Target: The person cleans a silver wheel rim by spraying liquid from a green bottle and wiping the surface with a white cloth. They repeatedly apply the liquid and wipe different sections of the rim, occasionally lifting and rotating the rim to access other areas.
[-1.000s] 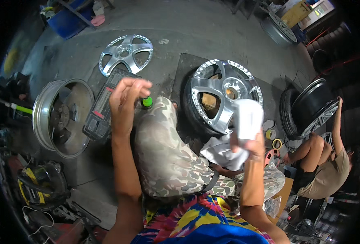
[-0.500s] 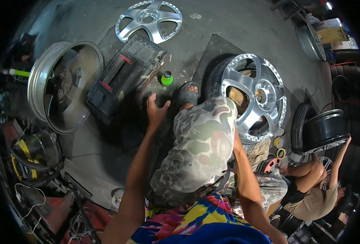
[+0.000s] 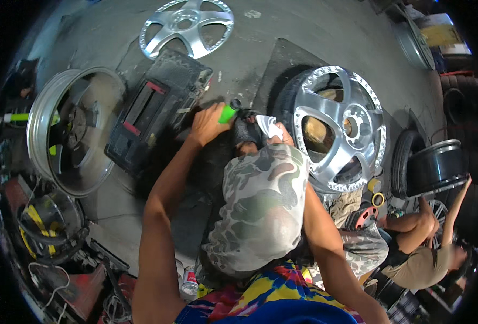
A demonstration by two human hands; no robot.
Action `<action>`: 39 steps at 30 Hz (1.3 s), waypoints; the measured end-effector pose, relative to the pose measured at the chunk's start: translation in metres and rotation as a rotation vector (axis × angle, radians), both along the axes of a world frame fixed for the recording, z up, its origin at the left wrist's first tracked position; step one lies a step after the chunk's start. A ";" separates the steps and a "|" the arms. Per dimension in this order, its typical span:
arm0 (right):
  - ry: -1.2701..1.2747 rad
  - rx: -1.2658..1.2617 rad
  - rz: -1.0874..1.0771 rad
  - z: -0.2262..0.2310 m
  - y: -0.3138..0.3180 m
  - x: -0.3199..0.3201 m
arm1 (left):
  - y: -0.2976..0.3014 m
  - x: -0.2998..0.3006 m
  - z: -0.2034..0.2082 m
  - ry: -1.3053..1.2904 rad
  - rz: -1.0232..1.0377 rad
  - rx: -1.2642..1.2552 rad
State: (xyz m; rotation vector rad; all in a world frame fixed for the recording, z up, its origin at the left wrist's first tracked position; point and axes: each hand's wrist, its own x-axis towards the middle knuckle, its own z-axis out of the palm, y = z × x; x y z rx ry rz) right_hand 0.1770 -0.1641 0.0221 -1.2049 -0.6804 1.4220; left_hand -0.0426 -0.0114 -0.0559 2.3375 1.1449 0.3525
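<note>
left hand [image 3: 209, 124] holds green bottle [image 3: 229, 112] between toolbox [image 3: 166, 89] and mat edge [image 3: 273, 67].

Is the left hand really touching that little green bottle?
Touching. The head view shows it: the left hand is wrapped around the green bottle, skin right against its side, with the dark cap poking out.

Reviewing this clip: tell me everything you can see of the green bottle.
The green bottle is small and bright green, plastic by its look, with a dark cap at the top. The left hand is closed around it, hiding its lower part. It leans, its cap end toward the upper right of the picture. It is right of the black toolbox, near the person's dark sandal. Whether the cap is fully closed can't be told.
</note>
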 end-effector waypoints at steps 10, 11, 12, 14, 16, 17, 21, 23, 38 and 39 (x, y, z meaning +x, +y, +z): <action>-0.093 -0.230 0.017 0.004 0.024 -0.032 | -0.027 -0.030 0.035 0.212 -0.099 -0.079; -0.159 -0.256 0.033 0.006 0.024 -0.031 | -0.028 -0.030 0.036 0.219 -0.096 -0.061; -0.292 -0.168 0.095 -0.009 0.023 -0.024 | -0.028 -0.030 0.036 0.213 -0.100 -0.030; -0.267 -0.190 0.089 -0.015 0.025 -0.026 | -0.029 -0.033 0.035 0.203 -0.105 0.034; -0.279 -0.225 0.059 -0.010 0.024 -0.032 | -0.030 -0.040 0.029 0.186 -0.124 0.102; -0.274 -0.246 0.078 -0.012 0.025 -0.031 | -0.029 -0.039 0.029 0.173 -0.135 0.138; -0.266 -0.299 0.105 -0.020 0.032 -0.030 | -0.026 -0.036 0.033 0.271 -0.181 0.065; -0.195 -0.325 0.092 -0.029 0.037 -0.028 | -0.026 -0.036 0.035 0.288 -0.177 0.063; 0.192 -0.386 0.056 -0.032 0.045 -0.021 | -0.028 -0.039 0.027 0.199 -0.106 0.115; 0.211 -0.391 0.042 -0.034 0.045 -0.021 | -0.028 -0.039 0.028 0.199 -0.102 0.109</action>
